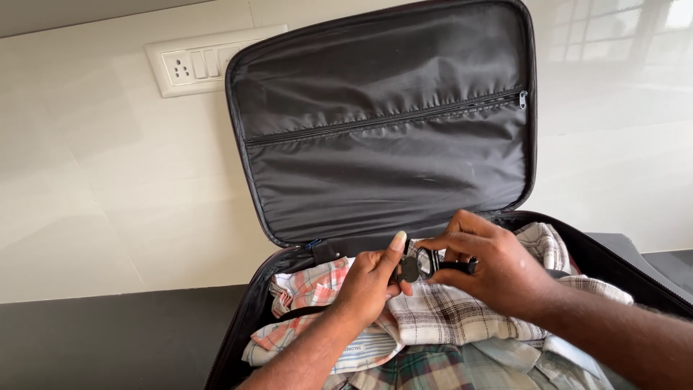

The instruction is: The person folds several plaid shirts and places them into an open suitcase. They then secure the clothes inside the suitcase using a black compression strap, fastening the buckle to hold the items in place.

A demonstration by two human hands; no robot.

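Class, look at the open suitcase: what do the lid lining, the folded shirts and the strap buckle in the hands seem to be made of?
Lid lining: likely thin synthetic fabric; dark, faintly shiny, wrinkled. Folded shirts: woven cloth, probably cotton; matte checks, soft creases. Strap buckle: seemingly black plastic, smooth; both hands partly hide it.

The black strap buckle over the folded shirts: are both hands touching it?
Touching. The head view shows the left hand gripping one black strap buckle half and the right hand pinching the other, above the folded shirts.

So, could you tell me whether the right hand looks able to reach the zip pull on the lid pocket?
Probably yes: the right hand sits at the strap buckle, and nothing lies between it and the zip pull.
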